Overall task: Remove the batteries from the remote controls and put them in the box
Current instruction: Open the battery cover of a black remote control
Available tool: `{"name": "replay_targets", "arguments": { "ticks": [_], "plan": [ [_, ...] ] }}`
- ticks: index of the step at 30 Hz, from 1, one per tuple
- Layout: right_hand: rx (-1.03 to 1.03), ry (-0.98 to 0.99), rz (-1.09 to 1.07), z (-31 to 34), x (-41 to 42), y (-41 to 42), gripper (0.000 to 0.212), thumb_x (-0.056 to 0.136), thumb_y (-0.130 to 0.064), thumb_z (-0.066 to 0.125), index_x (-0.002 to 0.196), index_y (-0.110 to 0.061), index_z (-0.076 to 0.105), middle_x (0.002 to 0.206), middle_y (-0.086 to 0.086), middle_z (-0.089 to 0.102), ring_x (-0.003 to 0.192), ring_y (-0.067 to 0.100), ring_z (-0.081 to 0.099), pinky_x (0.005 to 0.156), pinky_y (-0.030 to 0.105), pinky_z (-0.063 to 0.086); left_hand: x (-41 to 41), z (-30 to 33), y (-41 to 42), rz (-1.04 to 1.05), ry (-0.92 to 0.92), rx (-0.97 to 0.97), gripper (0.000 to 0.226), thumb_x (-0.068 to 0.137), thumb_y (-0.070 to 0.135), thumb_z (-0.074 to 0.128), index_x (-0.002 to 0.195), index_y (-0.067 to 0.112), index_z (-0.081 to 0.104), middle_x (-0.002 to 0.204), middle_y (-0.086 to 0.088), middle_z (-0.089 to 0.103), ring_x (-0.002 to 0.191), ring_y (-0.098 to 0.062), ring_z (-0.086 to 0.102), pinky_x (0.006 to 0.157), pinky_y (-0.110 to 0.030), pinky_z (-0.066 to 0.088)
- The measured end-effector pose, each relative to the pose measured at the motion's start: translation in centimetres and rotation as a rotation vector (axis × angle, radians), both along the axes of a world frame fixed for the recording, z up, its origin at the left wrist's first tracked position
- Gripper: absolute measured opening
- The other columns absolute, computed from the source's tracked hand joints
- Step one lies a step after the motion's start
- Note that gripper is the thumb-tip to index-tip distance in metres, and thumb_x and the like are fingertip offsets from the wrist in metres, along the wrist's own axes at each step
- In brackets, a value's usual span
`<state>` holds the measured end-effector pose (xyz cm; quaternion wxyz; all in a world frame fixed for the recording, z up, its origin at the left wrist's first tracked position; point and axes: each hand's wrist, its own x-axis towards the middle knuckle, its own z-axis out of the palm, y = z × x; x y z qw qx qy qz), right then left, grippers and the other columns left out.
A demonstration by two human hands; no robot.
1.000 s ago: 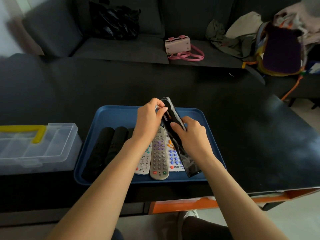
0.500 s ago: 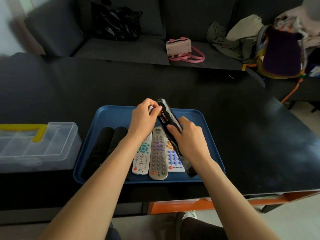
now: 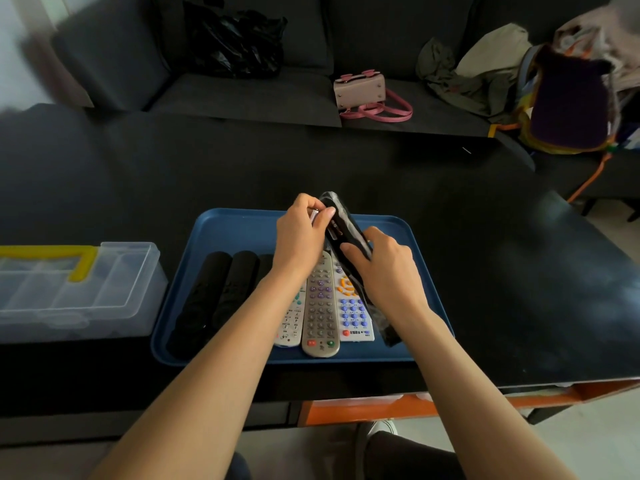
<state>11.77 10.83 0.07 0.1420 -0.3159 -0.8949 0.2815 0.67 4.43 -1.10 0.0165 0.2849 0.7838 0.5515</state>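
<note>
My right hand (image 3: 388, 268) grips a black remote (image 3: 346, 230) wrapped in clear plastic, tilted above the blue tray (image 3: 242, 226) with its battery bay facing left. My left hand (image 3: 301, 233) pinches a silvery battery (image 3: 313, 215) at the top of that bay. On the tray lie several remotes: black ones (image 3: 214, 289) at the left, then a white one (image 3: 292, 320), a grey one (image 3: 320, 306) and a white one with orange and blue keys (image 3: 353, 313). The clear plastic box (image 3: 114, 289) with a yellow latch stands left of the tray, its lid down.
The tray and box sit near the front edge of a black table (image 3: 485, 254). Behind it a dark sofa holds a black bag (image 3: 235, 39), a pink handbag (image 3: 360, 88) and clothes (image 3: 485, 64). An orange shelf (image 3: 381, 407) shows below the table's edge.
My left fingers have closed on the battery and drawn it slightly up and left, out of the remote's bay. The remote in my right hand has barely shifted.
</note>
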Motion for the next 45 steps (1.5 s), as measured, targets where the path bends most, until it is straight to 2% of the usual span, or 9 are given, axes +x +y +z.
{"name": "replay_targets", "arguments": {
  "ticks": [6,10,14,18,21,26,34,41,45],
  "plan": [
    [0.057,-0.036,-0.001,0.1,-0.3,-0.2,0.033,0.096,-0.039,0.048,0.12,-0.017,0.05,0.101,0.003,0.065,0.077,0.015,0.064,0.066,0.032,0.056,-0.5,-0.4,0.4,-0.001,-0.152,0.028,0.023,0.093,0.029,0.052,0.108,0.011,0.054,0.1,0.001,0.057,0.088,-0.005,0.053,0.06,-0.01,0.042],
    [0.04,-0.013,-0.004,0.1,-0.3,0.0,0.032,0.096,-0.039,0.048,0.118,-0.016,0.051,0.098,0.002,0.064,0.075,0.014,0.064,0.065,0.032,0.056,-0.5,-0.6,0.6,-0.044,-0.167,0.053,0.019,0.092,0.029,0.054,0.1,0.011,0.057,0.094,-0.001,0.061,0.089,-0.011,0.059,0.069,-0.018,0.047],
    [-0.038,0.032,-0.03,0.1,-0.4,0.0,0.029,0.095,-0.042,0.049,0.109,-0.017,0.054,0.094,0.003,0.065,0.074,0.016,0.065,0.068,0.039,0.058,0.2,-0.6,0.5,0.023,-0.065,0.121,0.018,0.09,0.022,0.058,0.104,0.01,0.057,0.092,0.006,0.058,0.079,-0.001,0.056,0.066,-0.007,0.046],
    [-0.083,0.071,-0.054,0.2,-0.4,0.1,0.027,0.095,-0.042,0.049,0.102,-0.016,0.055,0.089,0.003,0.064,0.072,0.017,0.065,0.067,0.043,0.057,0.5,-1.0,0.3,0.069,0.191,0.073,0.017,0.089,0.018,0.06,0.101,0.008,0.066,0.093,-0.005,0.065,0.084,-0.01,0.06,0.066,-0.011,0.043],
    [-0.101,0.071,-0.052,0.3,-0.3,0.1,0.025,0.095,-0.041,0.05,0.101,-0.017,0.054,0.088,0.002,0.063,0.071,0.016,0.065,0.067,0.042,0.058,0.5,-1.0,0.1,0.069,0.236,0.086,0.016,0.088,0.015,0.061,0.1,0.008,0.069,0.091,-0.007,0.067,0.083,-0.01,0.06,0.065,-0.008,0.042],
    [-0.092,0.06,-0.042,0.1,-0.3,0.2,0.028,0.095,-0.04,0.05,0.109,-0.015,0.054,0.096,0.004,0.065,0.074,0.014,0.065,0.065,0.035,0.058,0.0,-0.5,-0.3,0.029,0.141,0.119,0.012,0.088,0.014,0.061,0.095,0.009,0.069,0.085,0.004,0.065,0.074,0.003,0.057,0.066,-0.005,0.044],
    [0.021,0.012,-0.017,0.0,-0.6,-0.5,0.028,0.096,-0.04,0.048,0.11,-0.016,0.052,0.088,-0.002,0.059,0.073,0.015,0.064,0.067,0.038,0.058,-0.8,-0.8,-0.3,0.026,0.02,0.068,0.007,0.09,0.016,0.057,0.093,0.011,0.061,0.079,0.007,0.058,0.066,0.001,0.052,0.058,-0.003,0.04],
    [0.042,-0.02,-0.008,0.1,-0.8,-0.9,0.029,0.097,-0.039,0.046,0.112,-0.015,0.051,0.091,-0.002,0.057,0.074,0.016,0.063,0.063,0.034,0.055,-1.6,-0.9,-0.6,-0.013,-0.053,0.045,0.006,0.091,0.017,0.055,0.09,0.014,0.06,0.082,0.003,0.062,0.072,-0.002,0.054,0.057,-0.005,0.04],
    [-0.039,0.026,-0.009,0.0,-0.9,-0.3,0.028,0.096,-0.04,0.048,0.105,-0.014,0.054,0.09,0.001,0.064,0.072,0.017,0.064,0.063,0.036,0.056,-1.7,-0.7,-0.8,-0.089,-0.067,0.026,0.01,0.089,0.019,0.059,0.098,0.014,0.06,0.091,0.002,0.063,0.083,-0.007,0.059,0.066,-0.013,0.044]
  ]
}}
